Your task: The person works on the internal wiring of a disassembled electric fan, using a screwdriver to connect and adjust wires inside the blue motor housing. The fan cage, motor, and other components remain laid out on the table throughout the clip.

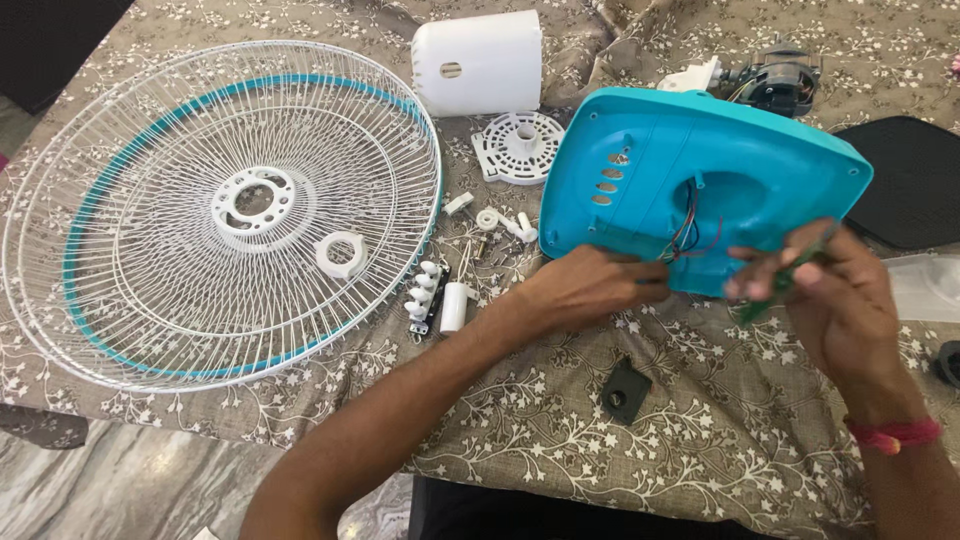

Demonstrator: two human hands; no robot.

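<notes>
Work surface was a table covered with a grey-brown floral cloth (620, 450), draped and wrinkled at 12 o'clock; grey marbled floor (130, 480) showed at 7 o'clock. No labels or signs readable.

The turquoise fan base housing (690, 170) lay at 1 o'clock of frame centre, underside up, with slots and a recess from which coloured wires (688, 235) came out. The left hand (590, 285) sat at the housing's lower edge, fingers curled together and pressed against the plastic beside the wires; whether it pinched a wire was not clear. The right hand (825, 295), at 3 o'clock, had fingers clamped around a thin green-handled tool (790, 275), tip hidden. A red thread band (895, 433) was on that wrist.

At 9 o'clock lay the white wire fan guard (220, 210) with a teal rim and a loose white ring (342, 253) on it. A white motor cover (480, 62) stood at 12 o'clock, a round white perforated disc (517, 146) below it. The motor (775, 82) was at 1 o'clock, partly behind the housing. Small white parts: a push-button switch block (423, 295), a cylinder capacitor (454, 306), knobs (505, 222). A small black square piece (623, 392) lay at 6 o'clock. A black pad (915, 180) was cut off at the right edge; a translucent piece (925, 285) was also cropped.
</notes>
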